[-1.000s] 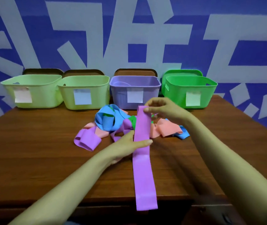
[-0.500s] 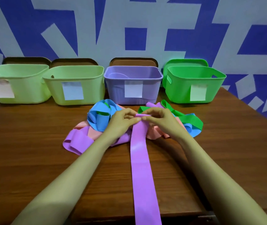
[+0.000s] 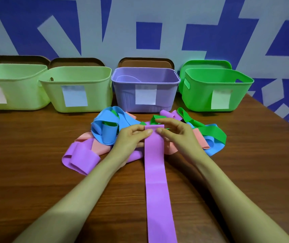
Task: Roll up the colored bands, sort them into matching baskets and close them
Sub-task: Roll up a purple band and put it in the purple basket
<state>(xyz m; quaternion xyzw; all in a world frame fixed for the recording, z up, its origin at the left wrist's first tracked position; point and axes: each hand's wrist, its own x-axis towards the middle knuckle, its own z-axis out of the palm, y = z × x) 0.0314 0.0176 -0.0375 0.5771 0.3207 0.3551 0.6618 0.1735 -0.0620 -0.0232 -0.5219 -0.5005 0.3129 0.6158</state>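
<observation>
Your left hand [image 3: 133, 137] and right hand [image 3: 177, 135] pinch the flat purple elastic band's [image 3: 155, 172] far end between them; rolling begins, so curl it tightly toward you.

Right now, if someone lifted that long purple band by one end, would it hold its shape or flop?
Probably flop: the purple band lies flat on the table, its far end folded over between the left hand and right hand. The pile of bands holds soft curls, so it is likely thin and light. Rolled, it might spring open.
</observation>
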